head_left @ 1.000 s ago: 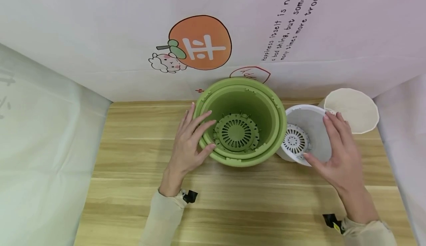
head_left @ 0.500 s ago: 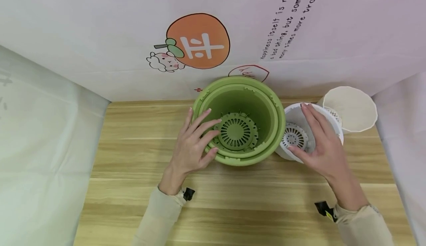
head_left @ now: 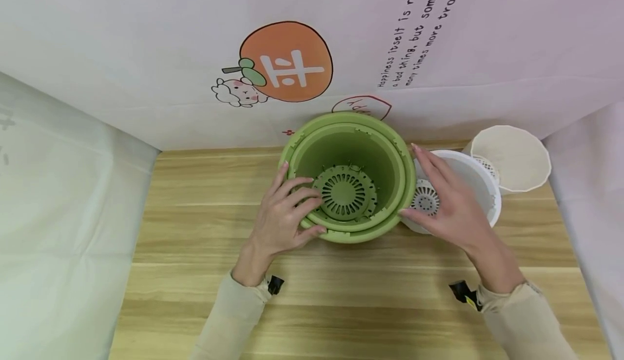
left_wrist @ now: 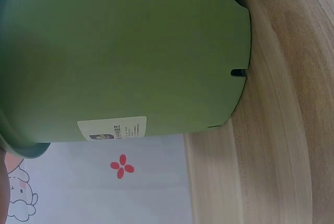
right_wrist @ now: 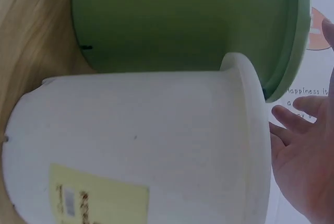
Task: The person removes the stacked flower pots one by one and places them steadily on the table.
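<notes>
In the head view a green plastic flower pot (head_left: 358, 236) stands upright, a second green rim (head_left: 356, 128) nested inside its own. The slotted base (head_left: 343, 192) shows at the bottom. My left hand (head_left: 285, 214) lies over the left rim, fingers bent loosely across it and the thumb at the front edge. A white flower pot (right_wrist: 130, 109) stands close against the green one's right side. Above its mouth hovers my right hand (head_left: 453, 203), fingers and thumb spread, fingertips right at the green pot's right rim. The right wrist view shows that hand (right_wrist: 308, 156) above the rims.
A cream pot (head_left: 512, 159) stands behind the white one at the back right. All of them are on a wooden tabletop (head_left: 209, 230). A printed white cloth (head_left: 161, 51) hangs behind, and pale cloths flank both sides.
My right hand has moved left, from the white pot's right rim across its mouth to the green pot's right rim. The left hand's fingers have bent a little more.
</notes>
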Available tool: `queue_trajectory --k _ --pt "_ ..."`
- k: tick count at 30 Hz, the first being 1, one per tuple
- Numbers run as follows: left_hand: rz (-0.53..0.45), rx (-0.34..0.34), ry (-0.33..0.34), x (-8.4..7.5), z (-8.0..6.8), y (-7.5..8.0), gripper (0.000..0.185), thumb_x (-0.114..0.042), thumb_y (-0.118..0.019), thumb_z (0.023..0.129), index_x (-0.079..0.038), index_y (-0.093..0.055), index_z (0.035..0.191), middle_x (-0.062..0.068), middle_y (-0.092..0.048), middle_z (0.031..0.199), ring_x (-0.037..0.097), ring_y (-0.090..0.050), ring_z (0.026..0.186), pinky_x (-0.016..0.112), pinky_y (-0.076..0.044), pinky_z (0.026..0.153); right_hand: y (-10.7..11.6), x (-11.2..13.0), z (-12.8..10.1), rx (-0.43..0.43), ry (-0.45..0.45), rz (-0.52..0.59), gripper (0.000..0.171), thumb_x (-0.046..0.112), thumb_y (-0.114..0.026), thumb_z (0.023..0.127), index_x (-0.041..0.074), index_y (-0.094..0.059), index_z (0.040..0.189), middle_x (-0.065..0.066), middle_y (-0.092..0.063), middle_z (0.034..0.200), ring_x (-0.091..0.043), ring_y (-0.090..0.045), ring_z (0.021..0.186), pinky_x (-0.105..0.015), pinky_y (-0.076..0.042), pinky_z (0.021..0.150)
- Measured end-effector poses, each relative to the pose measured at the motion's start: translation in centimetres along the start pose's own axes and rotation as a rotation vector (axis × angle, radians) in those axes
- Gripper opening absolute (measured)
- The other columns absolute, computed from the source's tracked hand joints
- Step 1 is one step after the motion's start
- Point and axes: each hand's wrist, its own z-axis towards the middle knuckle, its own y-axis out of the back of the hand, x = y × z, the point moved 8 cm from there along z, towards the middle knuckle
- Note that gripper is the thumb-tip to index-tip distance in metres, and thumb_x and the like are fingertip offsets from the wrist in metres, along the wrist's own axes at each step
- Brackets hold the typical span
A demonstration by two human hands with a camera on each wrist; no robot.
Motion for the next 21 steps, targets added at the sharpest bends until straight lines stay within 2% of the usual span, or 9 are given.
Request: queue_trajectory --k 6,11,12,18,19,21 --pt "0.009 -0.011 -0.024 -0.1 -0.1 0.0 0.080 -0.070 -0.021 0.098 -0.014 -0.071 0.071 -0.001 -0.070 0.079 0.028 -0.063 0.109 0.060 -0.028 0.113 -0.8 0.5 0.9 0.039 0.004 -0.003 0.111 0.038 -0.087 0.071 0.016 -0.023 0.159 -0.006 -0.027 0.162 -0.032 -0.031 0.145 -0.047 -0.029 0.116" --pt "0.001 -0.016 -0.031 -0.1 0.0 0.1 0.080 -0.073 -0.024 0.095 -0.014 -0.067 0.065 -0.001 -0.066 0.069 0.027 -0.065 0.103 0.058 -0.031 0.112 -1.3 0.3 1.1 0.101 -0.045 -0.009 0.113 0.037 -0.086 0.073 0.019 -0.016 0.160 0.002 -0.016 0.166 -0.032 -0.028 0.146 -0.052 -0.030 0.114" --pt "-0.003 -0.013 -0.028 -0.1 0.1 0.1 0.080 -0.074 -0.024 0.094 -0.014 -0.067 0.064 -0.001 -0.065 0.069 0.027 -0.065 0.102 0.058 -0.031 0.112 -1.5 0.2 1.1 0.121 -0.058 -0.008 0.114 0.038 -0.086 0.073 0.020 -0.014 0.160 0.004 -0.012 0.166 -0.031 -0.039 0.140 -0.054 -0.031 0.113" --pt "-0.040 -0.006 -0.014 0.2 0.1 0.2 0.078 -0.080 -0.036 0.085 -0.012 -0.069 0.065 0.000 -0.067 0.068 0.026 -0.065 0.101 0.058 -0.031 0.112 -2.5 -0.2 1.2 0.219 -0.123 0.053 0.127 0.039 -0.090 0.069 0.025 -0.003 0.160 0.009 0.005 0.166 -0.031 -0.026 0.147 -0.062 -0.028 0.111" --pt "-0.048 -0.009 -0.012 0.2 0.0 0.2 0.078 -0.081 -0.038 0.084 -0.012 -0.069 0.065 0.000 -0.067 0.068 0.025 -0.064 0.101 0.058 -0.031 0.112 -2.5 -0.2 1.2 0.228 -0.131 0.068 0.130 0.038 -0.092 0.067 0.025 -0.002 0.160 0.009 0.006 0.166 -0.031 -0.011 0.151 -0.063 -0.025 0.112" --pt "-0.066 -0.021 -0.004 0.3 -0.1 0.3 0.077 -0.081 -0.040 0.083 -0.011 -0.067 0.064 0.001 -0.067 0.069 0.026 -0.064 0.100 0.059 -0.031 0.112 -2.6 -0.3 1.2 0.240 -0.143 0.086 0.135 0.039 -0.094 0.063 0.026 -0.001 0.160 0.010 0.007 0.166 -0.031 -0.009 0.151 -0.064 -0.023 0.112"
